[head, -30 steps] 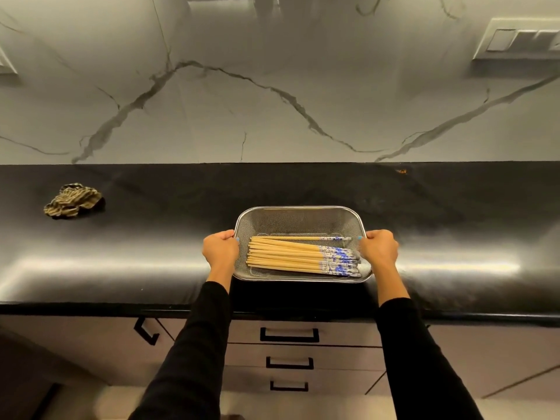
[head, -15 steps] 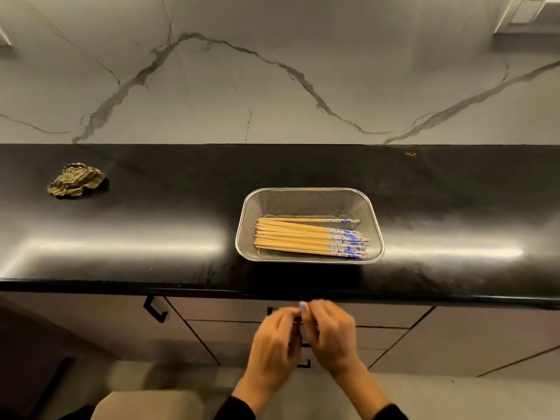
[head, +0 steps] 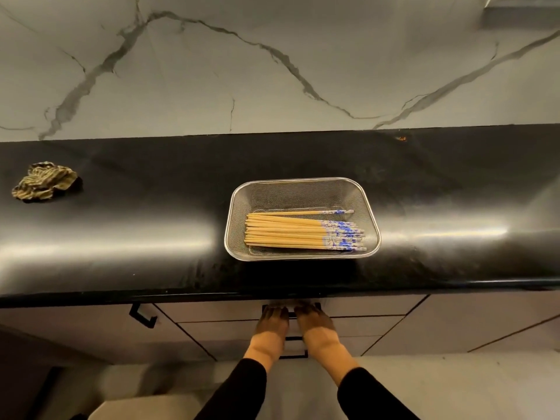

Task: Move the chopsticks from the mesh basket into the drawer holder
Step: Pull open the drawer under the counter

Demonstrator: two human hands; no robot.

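Both hands, left hand (head: 270,325) and right hand (head: 313,324), are curling fingers on the top drawer handle (head: 291,310); drawer shut, chopsticks (head: 303,234) all lying in mesh basket (head: 371,213).

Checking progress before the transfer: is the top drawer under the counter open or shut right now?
Shut. The top drawer front sits flush with the cabinet fronts beside it, and both hands, left hand and right hand, are at its handle.
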